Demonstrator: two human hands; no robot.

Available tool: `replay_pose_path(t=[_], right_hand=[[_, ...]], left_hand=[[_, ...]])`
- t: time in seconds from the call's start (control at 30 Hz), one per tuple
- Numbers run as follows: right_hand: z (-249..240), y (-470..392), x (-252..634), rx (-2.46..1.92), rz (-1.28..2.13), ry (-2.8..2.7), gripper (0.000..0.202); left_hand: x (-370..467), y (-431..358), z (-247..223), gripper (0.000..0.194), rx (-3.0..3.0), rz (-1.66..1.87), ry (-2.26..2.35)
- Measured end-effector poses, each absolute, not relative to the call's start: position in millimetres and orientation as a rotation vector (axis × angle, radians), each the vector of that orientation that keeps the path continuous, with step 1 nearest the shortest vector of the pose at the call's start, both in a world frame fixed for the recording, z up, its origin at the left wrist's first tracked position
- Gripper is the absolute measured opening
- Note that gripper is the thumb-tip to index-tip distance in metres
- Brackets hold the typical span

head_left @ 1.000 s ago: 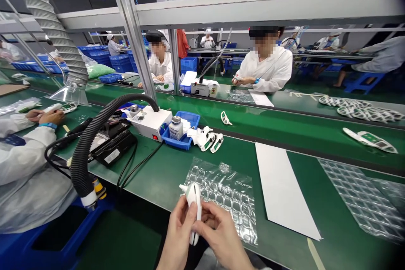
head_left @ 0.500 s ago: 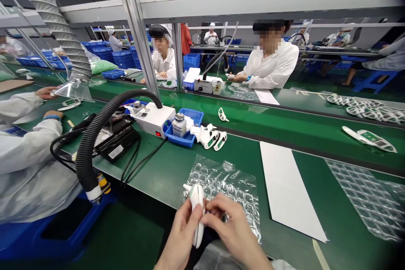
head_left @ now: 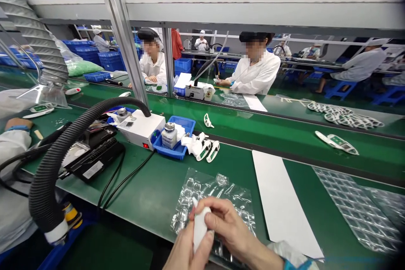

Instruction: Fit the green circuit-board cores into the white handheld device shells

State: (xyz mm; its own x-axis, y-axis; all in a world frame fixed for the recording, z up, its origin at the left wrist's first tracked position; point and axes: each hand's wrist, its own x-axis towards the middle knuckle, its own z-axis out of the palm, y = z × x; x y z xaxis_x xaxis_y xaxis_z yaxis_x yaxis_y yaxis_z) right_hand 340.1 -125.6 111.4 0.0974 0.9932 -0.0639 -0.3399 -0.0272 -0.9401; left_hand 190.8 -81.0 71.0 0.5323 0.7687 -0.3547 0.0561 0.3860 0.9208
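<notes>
A white plastic device casing (head_left: 200,228), rounded with a short narrow tip at its upper end, is held between both hands. My left hand (head_left: 190,247) wraps its lower part, with the thumb along the front. My right hand (head_left: 226,221) grips its upper end between thumb and fingers, which hide part of the casing. Beneath the hands lies a clear plastic sheet with square pockets (head_left: 242,196). Farther off, several white casing parts (head_left: 204,149) rest beside a blue tray (head_left: 179,154) holding a metal-capped bottle (head_left: 169,135).
A white board (head_left: 281,194) and another pocketed sheet (head_left: 351,206) lie rightward. At left stand a white box (head_left: 142,128), a black hose (head_left: 60,147) and cables. More casing parts (head_left: 338,142) sit on the green belt (head_left: 268,133). Co-workers sit opposite; a co-worker's arm shows at far left.
The casing has turned from its seam edge to a smooth white face. My right hand has moved up to its top end. The head view has shifted right.
</notes>
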Motion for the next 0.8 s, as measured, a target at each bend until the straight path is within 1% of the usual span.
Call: replay_pose_path(t=[0.1, 0.13, 0.17, 0.2, 0.27, 0.33, 0.4, 0.47, 0.57, 0.63, 0.8], right_hand=[[121, -72, 383, -1.379, 1.131, -1.299, 0.027], [124, -48, 402, -1.544, 0.969, -1.406, 0.028], [126, -23, 422, -1.776, 0.723, -1.446, 0.025], [127, 3, 443, -1.89, 0.598, -1.396, 0.024], [123, 54, 481, -2.039, 0.445, -1.297, 0.027], [113, 98, 509, -2.177, 0.346, -1.204, 0.03], [99, 131, 528, -2.28, 0.315, -1.154, 0.033], [86, 150, 540, -2.337, 0.328, -1.151, 0.032], [79, 152, 556, -2.341, 0.368, -1.209, 0.027], [85, 131, 570, -2.286, 0.385, -1.285, 0.025], [110, 16, 588, -2.034, 0.473, -1.581, 0.025]], left_hand=[[207, -49, 74, 0.057, 1.007, 0.453, 0.876], [210, -40, 75, 0.062, 0.938, 0.403, 0.863], [213, -33, 75, 0.067, 0.862, 0.355, 0.841], [214, -26, 74, 0.069, 0.783, 0.318, 0.809], [216, -19, 72, 0.065, 0.628, 0.304, 0.724], [216, -15, 69, 0.057, 0.483, 0.335, 0.633], [218, -13, 66, 0.049, 0.365, 0.384, 0.567], [220, -12, 64, 0.046, 0.28, 0.421, 0.55], [221, -9, 64, 0.044, 0.222, 0.458, 0.574], [218, -7, 64, 0.044, 0.25, 0.485, 0.592], [207, -8, 64, 0.047, 0.4, 0.45, 0.635]])
